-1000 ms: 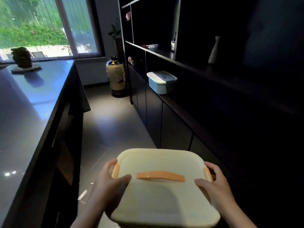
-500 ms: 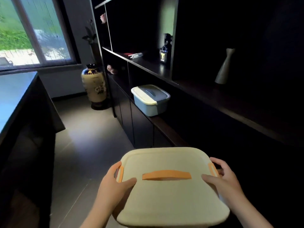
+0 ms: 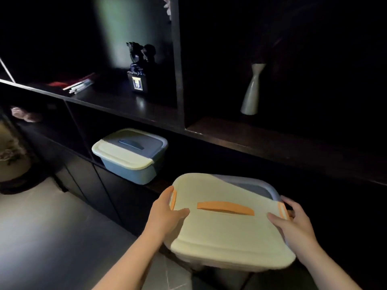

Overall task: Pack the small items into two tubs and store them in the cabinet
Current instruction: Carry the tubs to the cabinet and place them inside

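Observation:
I hold a cream-lidded tub (image 3: 228,233) with an orange handle and orange side clips in front of the dark cabinet (image 3: 209,132). My left hand (image 3: 165,214) grips its left edge, thumb on the lid. My right hand (image 3: 293,222) grips its right edge by the clip. The tub's far corner reaches into the shadow of the low open shelf. A blue tub (image 3: 129,155) with a pale lid and blue handle stands closed on that same shelf, to the left of my tub and apart from it.
On the shelf above stand a dark figurine bottle (image 3: 139,68), some red and white flat items (image 3: 77,84) and a pale slim vase (image 3: 252,91). A large patterned floor vase (image 3: 11,155) stands at the far left. Grey floor tiles (image 3: 52,237) lie below.
I have turned right and stepped closer to the cabinet. The cream tub has moved forward towards the low shelf, right of the blue tub. The window and counter have left the view.

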Tool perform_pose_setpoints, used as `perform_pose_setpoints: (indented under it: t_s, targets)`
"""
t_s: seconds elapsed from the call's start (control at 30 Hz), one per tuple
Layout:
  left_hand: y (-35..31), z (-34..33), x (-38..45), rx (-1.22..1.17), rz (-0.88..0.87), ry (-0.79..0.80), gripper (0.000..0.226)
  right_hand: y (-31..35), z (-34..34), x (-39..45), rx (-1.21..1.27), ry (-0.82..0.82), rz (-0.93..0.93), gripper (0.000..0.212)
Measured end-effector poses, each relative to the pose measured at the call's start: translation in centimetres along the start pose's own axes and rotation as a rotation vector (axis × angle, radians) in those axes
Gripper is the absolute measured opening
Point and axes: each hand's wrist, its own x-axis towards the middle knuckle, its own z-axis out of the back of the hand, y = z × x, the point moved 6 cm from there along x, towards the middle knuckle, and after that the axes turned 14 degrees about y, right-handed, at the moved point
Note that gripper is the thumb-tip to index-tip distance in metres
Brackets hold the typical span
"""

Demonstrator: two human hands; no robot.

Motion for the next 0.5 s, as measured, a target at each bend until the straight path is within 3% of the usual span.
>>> perform_pose_setpoints:
  t_s: [0.3,0.5]
  targets:
    - [2.5,-0.8,10.2,-0.058,0.048,0.146,0.083,-2.1,-1.7,4.4,-0.143,-0.238,-0.022,0.054]
    - [1.5,0.6,14.8,0.04,0.017,0.036,0.058,-0.4,-3.8,7.6,-0.275,-0.285,-0.104,0.053]
